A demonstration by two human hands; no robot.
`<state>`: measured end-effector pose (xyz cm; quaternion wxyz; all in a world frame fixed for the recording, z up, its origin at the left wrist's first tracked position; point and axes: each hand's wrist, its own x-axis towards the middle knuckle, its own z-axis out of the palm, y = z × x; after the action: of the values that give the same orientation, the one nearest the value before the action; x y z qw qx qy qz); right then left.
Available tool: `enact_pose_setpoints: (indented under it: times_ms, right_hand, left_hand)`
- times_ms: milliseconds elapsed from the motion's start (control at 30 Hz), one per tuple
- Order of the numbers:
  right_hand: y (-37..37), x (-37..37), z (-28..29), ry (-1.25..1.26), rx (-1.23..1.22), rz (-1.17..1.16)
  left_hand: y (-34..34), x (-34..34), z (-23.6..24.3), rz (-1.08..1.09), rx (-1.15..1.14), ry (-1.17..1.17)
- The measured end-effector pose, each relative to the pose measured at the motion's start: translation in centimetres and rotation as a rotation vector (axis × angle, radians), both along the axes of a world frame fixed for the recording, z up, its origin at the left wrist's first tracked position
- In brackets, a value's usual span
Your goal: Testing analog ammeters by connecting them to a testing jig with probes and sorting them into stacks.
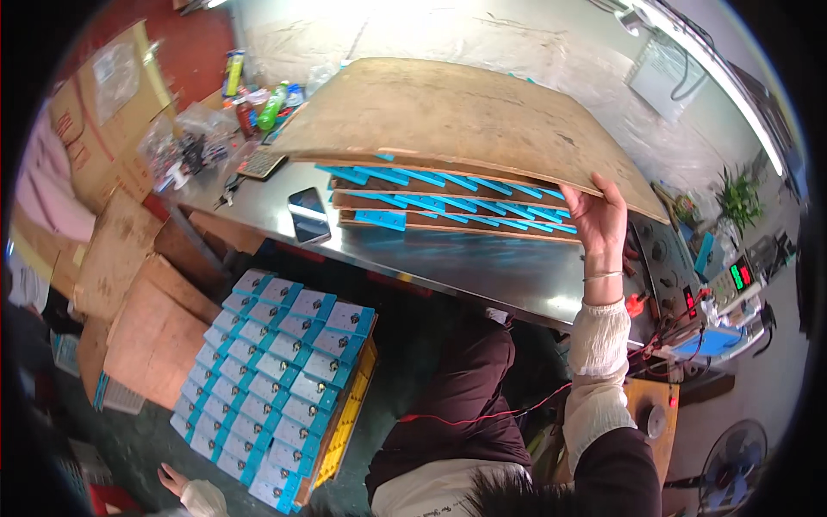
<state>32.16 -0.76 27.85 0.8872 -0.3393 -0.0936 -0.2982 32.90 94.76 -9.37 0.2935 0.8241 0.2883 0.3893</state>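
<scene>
So we've got a big steel desk (482,267) running across the top half of the view, and on it a stack of wooden boards (457,207) with rows of blue flat packs sandwiched between the layers. The top board (457,116) is the thing in play: it's tipped up off the stack, its long axis running roughly 10 to 4 o'clock, high edge toward us, far side dipping back toward 11.

Our right hand (599,215) has it by the near right edge, fingers curled around the rim, thumb side under. The board spreads away from that hand toward 10 o'clock. The right hand is clearly the closer one.

Down at 7 o'clock on the floor sits another tray of blue packs (276,379), long axis about 1 to 7. Our left hand (172,478) is way down there near its low corner, half open, holding nothing as far as we can tell.

Smaller stuff: a phone (308,214) lying flat at the stack's 9 o'clock.
</scene>
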Motion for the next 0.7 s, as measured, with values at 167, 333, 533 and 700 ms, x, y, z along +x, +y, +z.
enact_pose_setpoints:
  times_ms: [167,333,533,700]
  right_hand:
    - [0.7,-3.3,2.3,-0.095,0.060,0.019]
    - [0.3,-3.7,-0.6,-0.078,0.062,0.064]
    - [5.2,-6.8,-1.0,-0.386,-0.048,0.317]
    - [11.7,-6.2,-4.6,-0.399,0.117,0.648]
  left_hand:
    - [-20.5,-7.4,20.5,-0.208,-0.679,-0.295]
    - [-11.2,-11.9,18.5,-0.260,-0.618,-0.343]
    - [-21.1,-11.9,27.5,-0.852,-0.919,-0.107]
    - [-25.1,-14.2,31.4,-1.246,-1.182,-0.196]
